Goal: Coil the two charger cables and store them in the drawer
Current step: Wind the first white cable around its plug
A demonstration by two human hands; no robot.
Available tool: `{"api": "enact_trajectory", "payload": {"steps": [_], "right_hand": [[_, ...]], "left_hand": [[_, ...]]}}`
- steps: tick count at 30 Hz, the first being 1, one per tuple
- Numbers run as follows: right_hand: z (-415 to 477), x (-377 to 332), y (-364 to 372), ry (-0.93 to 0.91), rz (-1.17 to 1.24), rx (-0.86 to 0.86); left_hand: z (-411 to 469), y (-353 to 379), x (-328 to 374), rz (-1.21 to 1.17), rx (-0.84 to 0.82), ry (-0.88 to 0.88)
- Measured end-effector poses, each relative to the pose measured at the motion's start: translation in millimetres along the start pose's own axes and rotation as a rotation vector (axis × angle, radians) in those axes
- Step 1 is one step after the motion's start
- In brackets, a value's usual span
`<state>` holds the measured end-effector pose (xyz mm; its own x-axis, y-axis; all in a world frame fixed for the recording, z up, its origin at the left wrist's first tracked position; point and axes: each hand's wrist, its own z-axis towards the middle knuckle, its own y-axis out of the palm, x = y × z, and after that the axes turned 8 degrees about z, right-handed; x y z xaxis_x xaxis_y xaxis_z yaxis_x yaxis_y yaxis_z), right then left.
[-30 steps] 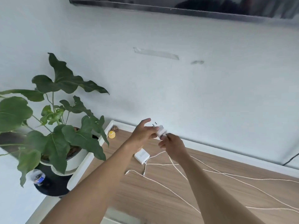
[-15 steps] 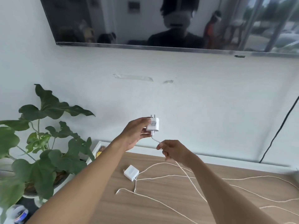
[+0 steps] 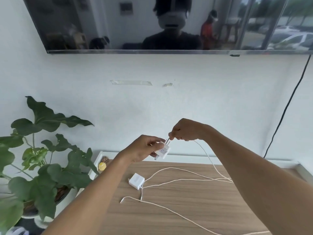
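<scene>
My left hand (image 3: 144,148) holds a small white charger plug (image 3: 163,150) in the air above the wooden cabinet top (image 3: 194,209), prongs tilted up to the right. My right hand (image 3: 185,129), just above and right of it, pinches this plug's white cable (image 3: 207,156), which drops from the fist to the wood. A second white charger plug (image 3: 136,181) lies on the wood below my left hand. Its white cable (image 3: 169,207) trails loosely toward the right and the near edge. No drawer is in view.
A large potted plant (image 3: 44,167) stands left of the cabinet. A small yellow object (image 3: 102,166) sits at the cabinet's back left corner. A wall-mounted TV (image 3: 169,24) hangs above, and a black cord (image 3: 286,107) runs down the wall at right.
My right hand rose from below the plug to above and right of it, drawing the cable up. My left hand tilted the plug and sank a little. The view tilted upward.
</scene>
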<state>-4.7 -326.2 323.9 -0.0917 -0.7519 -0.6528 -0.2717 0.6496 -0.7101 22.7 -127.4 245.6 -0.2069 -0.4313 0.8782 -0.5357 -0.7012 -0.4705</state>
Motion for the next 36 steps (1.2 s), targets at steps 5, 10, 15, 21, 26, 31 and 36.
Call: {"api": "enact_trajectory", "payload": {"steps": [5, 10, 15, 21, 26, 31, 36], "right_hand": [[3.1, -9.0, 17.0, -0.053, -0.135, 0.091], [5.7, -10.7, 51.2, -0.199, -0.092, 0.263], [3.8, 0.4, 84.4, -0.318, 0.108, 0.340], [3.8, 17.1, 109.6, -0.330, 0.304, 0.348], [7.0, 23.8, 115.5, -0.305, 0.337, 0.323], [7.5, 34.0, 117.5, -0.286, 0.322, 0.279], [12.2, 25.5, 94.1, -0.250, 0.179, 0.140]], "left_hand": [[0.2, 3.1, -2.5, 0.219, 0.143, -0.031], [1.2, 1.6, -4.7, 0.004, 0.376, -0.145], [1.8, -10.2, -11.4, -0.247, 0.472, -0.202], [-6.5, -12.7, -6.7, -0.446, 0.400, -0.161], [-14.1, -11.1, -14.0, -0.449, 0.350, -0.125], [-25.6, -10.8, -11.5, -0.523, 0.214, -0.057], [-34.7, -18.3, -13.4, -0.247, 0.079, -0.033]]}}
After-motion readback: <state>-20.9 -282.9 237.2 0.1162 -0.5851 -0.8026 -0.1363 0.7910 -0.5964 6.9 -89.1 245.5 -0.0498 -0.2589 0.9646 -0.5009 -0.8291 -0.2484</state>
